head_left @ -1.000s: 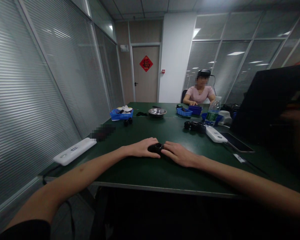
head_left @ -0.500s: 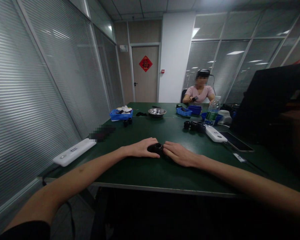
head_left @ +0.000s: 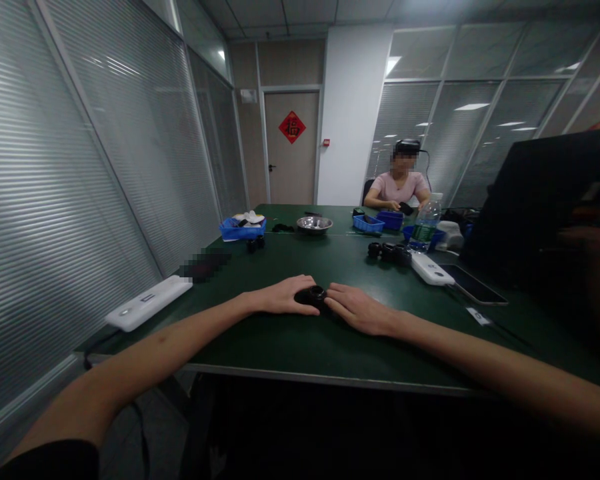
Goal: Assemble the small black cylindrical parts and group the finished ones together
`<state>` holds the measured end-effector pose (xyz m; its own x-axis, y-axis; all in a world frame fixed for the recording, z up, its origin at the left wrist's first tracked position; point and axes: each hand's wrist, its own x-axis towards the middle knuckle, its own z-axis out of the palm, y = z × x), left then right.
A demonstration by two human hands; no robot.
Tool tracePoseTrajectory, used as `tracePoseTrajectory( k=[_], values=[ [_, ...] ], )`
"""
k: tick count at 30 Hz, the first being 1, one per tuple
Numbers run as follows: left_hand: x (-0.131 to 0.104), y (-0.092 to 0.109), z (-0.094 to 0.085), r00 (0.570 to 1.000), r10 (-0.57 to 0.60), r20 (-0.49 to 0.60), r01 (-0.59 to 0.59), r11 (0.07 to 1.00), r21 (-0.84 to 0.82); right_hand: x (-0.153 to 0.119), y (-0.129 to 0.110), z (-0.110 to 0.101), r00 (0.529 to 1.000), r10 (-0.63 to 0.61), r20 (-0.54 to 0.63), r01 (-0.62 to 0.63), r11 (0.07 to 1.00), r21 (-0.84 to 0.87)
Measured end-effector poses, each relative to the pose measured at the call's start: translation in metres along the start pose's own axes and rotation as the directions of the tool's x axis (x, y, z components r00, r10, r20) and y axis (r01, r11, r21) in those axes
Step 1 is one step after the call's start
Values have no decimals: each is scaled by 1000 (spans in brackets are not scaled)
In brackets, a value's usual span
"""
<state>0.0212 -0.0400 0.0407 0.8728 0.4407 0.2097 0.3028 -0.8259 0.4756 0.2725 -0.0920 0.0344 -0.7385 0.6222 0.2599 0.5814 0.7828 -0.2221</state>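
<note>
A black rounded device with a circular opening on its top (head_left: 312, 295) sits at the middle of the near half of the green table (head_left: 280, 347). My left hand (head_left: 286, 295) is closed around its left side, thumb in front and fingers behind. From the right, my right hand (head_left: 356, 308) reaches in with fingers bent and held together, their tips gripping the device's right end. Both forearms rest low over the table's near edge. What the right fingertips press on is partly hidden, and the device's exact kind cannot be told.
Further back are a blue basket (head_left: 243, 229), a metal bowl (head_left: 315, 225), several black round parts (head_left: 388, 252) and a water bottle (head_left: 426, 223). White power banks (head_left: 150, 303) lie at both sides, with a phone (head_left: 474, 283) at right. A person (head_left: 400, 187) sits across.
My hands and the black device stay almost in place. Across the table, the other person's hands have shifted to the right with a dark object.
</note>
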Motion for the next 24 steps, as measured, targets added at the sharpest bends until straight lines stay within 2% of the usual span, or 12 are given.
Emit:
tracePoseTrajectory(
  k=[7,17,24],
  values=[
    [-2,1,-1,1000,0,6,0,1000,-13,0,2,0,1000,7,6,-7,1000,30],
    [0,1,-2,1000,10,24,-10,1000,2,3,-8,-1,997,78,-5,-77,997,26],
    [0,1,-1,1000,22,15,-22,1000,8,4,-9,1,998,67,-22,-67,998,4]
  ],
)
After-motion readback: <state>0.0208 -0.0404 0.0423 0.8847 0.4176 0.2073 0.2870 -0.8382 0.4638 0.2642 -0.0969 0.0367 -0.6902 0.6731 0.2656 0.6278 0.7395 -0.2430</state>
